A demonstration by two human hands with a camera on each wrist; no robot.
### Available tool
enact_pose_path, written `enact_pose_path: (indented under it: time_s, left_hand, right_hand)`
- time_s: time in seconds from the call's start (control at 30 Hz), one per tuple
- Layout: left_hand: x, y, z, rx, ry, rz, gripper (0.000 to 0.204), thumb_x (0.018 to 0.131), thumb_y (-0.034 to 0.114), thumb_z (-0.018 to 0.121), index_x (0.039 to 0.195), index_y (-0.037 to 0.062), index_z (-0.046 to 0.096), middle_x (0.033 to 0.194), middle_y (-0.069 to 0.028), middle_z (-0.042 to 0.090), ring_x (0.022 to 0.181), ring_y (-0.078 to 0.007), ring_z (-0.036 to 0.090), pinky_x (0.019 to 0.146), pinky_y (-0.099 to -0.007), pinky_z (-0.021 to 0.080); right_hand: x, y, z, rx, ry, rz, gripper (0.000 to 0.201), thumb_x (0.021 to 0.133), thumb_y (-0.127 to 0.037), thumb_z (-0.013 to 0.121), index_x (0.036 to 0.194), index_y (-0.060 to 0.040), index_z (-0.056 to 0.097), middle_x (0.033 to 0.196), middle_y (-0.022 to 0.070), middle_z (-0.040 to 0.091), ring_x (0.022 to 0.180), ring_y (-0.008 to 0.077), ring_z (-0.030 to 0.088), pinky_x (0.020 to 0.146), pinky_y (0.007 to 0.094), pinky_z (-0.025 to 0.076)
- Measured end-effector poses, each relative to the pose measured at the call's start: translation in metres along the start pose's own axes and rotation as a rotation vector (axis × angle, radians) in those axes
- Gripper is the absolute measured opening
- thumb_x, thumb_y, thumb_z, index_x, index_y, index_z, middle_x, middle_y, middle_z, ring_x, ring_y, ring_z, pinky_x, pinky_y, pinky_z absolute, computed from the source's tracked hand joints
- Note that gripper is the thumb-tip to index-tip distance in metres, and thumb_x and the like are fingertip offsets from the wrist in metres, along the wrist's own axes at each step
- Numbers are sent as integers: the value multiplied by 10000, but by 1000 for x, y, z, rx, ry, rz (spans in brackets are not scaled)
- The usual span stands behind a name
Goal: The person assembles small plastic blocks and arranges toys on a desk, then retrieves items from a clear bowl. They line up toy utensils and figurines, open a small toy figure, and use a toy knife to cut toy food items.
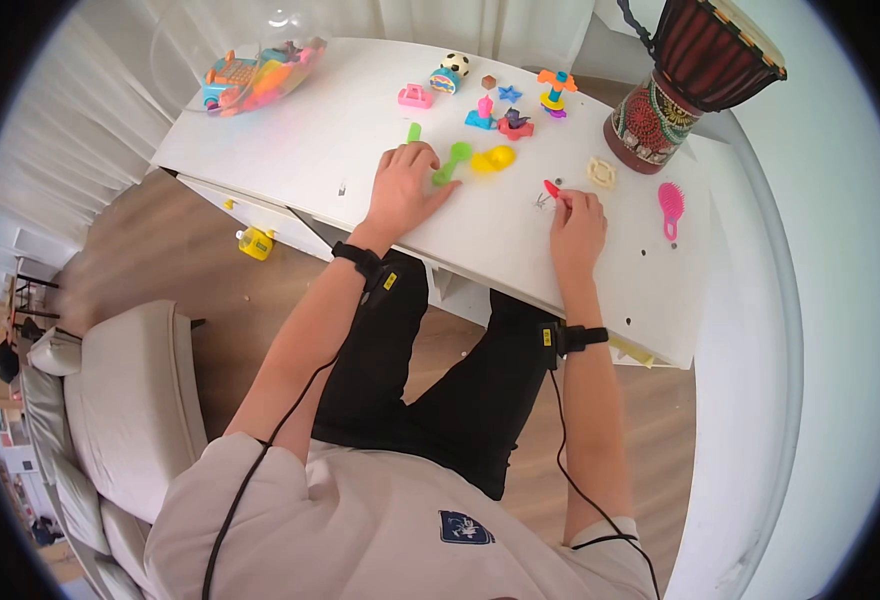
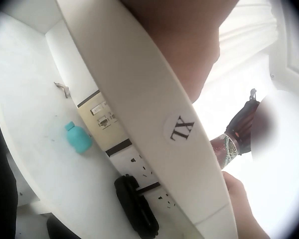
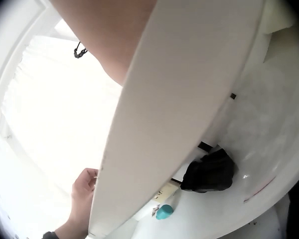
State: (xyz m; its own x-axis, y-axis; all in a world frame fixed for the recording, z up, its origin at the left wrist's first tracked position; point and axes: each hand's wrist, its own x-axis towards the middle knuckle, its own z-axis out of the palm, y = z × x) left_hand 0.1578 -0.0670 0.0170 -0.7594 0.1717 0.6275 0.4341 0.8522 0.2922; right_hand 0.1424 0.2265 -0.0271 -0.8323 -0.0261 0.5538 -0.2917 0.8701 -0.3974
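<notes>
My left hand point(image 1: 400, 192) rests on the white table point(image 1: 290, 160), fingers loosely bent. A green strip point(image 1: 414, 131) shows just past its fingertips, and a green toy spoon point(image 1: 451, 162) lies between its thumb and fingers, close to both. To the right of the spoon sits a yellow toy point(image 1: 494, 159). At the table's front, my right hand point(image 1: 578, 232) pinches a small red pointed piece point(image 1: 552, 188) between thumb and fingers; its far tip points up and left. A thin metallic piece point(image 1: 541, 201) lies beside it. Both wrist views mostly show the table edge, hiding the fingertips.
Small toys, including a toy soccer ball point(image 1: 455, 64) and a pink toy bag point(image 1: 415, 96), stand farther back. A clear bowl of toys point(image 1: 280, 90) is at back left. At right are a pink hairbrush point(image 1: 671, 208), a cream square piece point(image 1: 601, 173) and a drum point(image 1: 650, 125).
</notes>
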Motion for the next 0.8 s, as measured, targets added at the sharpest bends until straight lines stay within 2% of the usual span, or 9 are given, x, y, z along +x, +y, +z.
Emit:
enact_pose_path:
  time_s: [0.07,0.13,0.23,0.33,0.47,0.57,0.63,0.77,0.8]
  left_hand:
    - [1,-7,8,74,19,-75,316,862,256,819,1049,87,629,1160,-93,648,1136,-315,621,973,-436,469]
    - [-1,-13,19,202,141,-289,308,901,268,775,1120,86,656,1171,-97,647,1122,-308,617,960,-463,460]
    - [-6,-28,30,305,99,-392,315,928,261,739,1186,96,667,1188,-93,643,1138,-293,612,950,-499,452]
    - [-11,-41,37,173,21,-405,316,918,234,746,1200,110,673,1160,-86,653,1112,-290,621,936,-505,449]
    - [-12,-50,37,92,62,-403,313,916,207,741,1210,121,675,1114,-73,665,1066,-280,632,920,-478,446]
    - [-9,-49,31,-92,34,-505,259,902,169,753,1150,112,704,1074,-81,671,1076,-273,618,986,-474,399]
    - [-8,-51,22,-98,-25,-405,237,910,190,767,1107,63,736,895,-73,687,825,-198,645,825,-383,469]
    - [10,-53,1,-360,-70,-552,194,937,185,759,1052,29,752,806,-57,684,700,-161,594,711,-338,495]
    - [17,-62,2,-444,-88,-555,205,956,195,747,1055,16,749,791,-49,686,647,-142,562,645,-317,482]
  right_hand:
    - [4,2,-3,10,-43,80,190,936,-189,715,1106,-112,681,1101,81,621,1056,303,572,905,439,471]
    - [-3,3,-4,-53,133,55,224,944,-222,720,1144,-123,698,1104,78,621,1072,308,569,918,459,460]
    - [-5,4,-3,-148,213,81,257,934,-260,741,1156,-134,713,1102,71,623,1081,315,565,936,479,442]
    - [-4,3,-7,-111,49,161,261,919,-296,763,1120,-136,721,1116,66,627,1094,316,564,953,492,425]
    - [-2,3,-8,-57,81,173,252,901,-299,787,1080,-131,726,1063,54,646,1077,300,572,962,470,416]
    - [1,-1,-17,50,55,150,215,930,-235,779,1065,-79,717,957,74,696,996,270,632,863,415,495]
    - [4,-11,-23,404,-15,444,195,962,-218,750,1062,-58,701,1033,74,714,933,266,660,852,374,506]
    - [10,2,-24,498,10,519,223,1003,-201,710,1101,-5,667,1070,100,720,896,219,681,783,331,528]
    - [11,13,-21,481,77,430,238,1013,-199,701,1125,5,656,1054,99,716,892,190,673,778,325,527]
